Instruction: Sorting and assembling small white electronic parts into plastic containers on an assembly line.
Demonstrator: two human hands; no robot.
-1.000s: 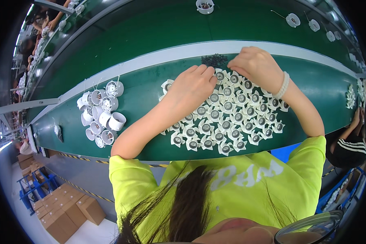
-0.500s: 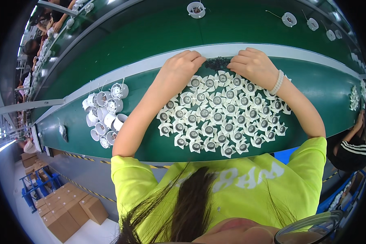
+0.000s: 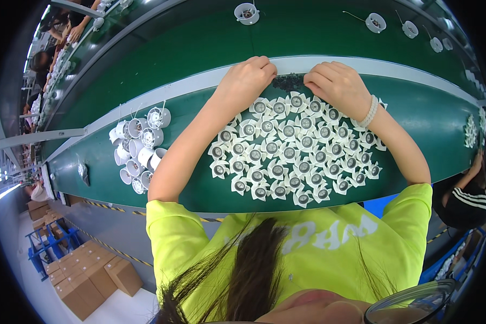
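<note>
A small pile of tiny black parts lies on the green work surface against its pale far rim. My left hand is at the pile's left side, its fingers bent and drawn together. On the right side of the pile is my right hand, fingers curled with thumb and fingertips together; what either hand pinches is too small to make out. Many white fan wheels with grey round hubs are spread flat between my forearms, blades outward. The right wrist and forearm lie over the upper right wheels.
White round fan housings are heaped left of my left forearm. A small plastic bag lies farther left. Beyond the pale rail, a green conveyor belt carries single white housings with wires. Co-workers sit at far left and right; cardboard boxes stand lower left.
My left hand has shifted slightly up and toward the rail. My right hand has moved a little, its fingers more curled. Housings on the conveyor have slid left.
</note>
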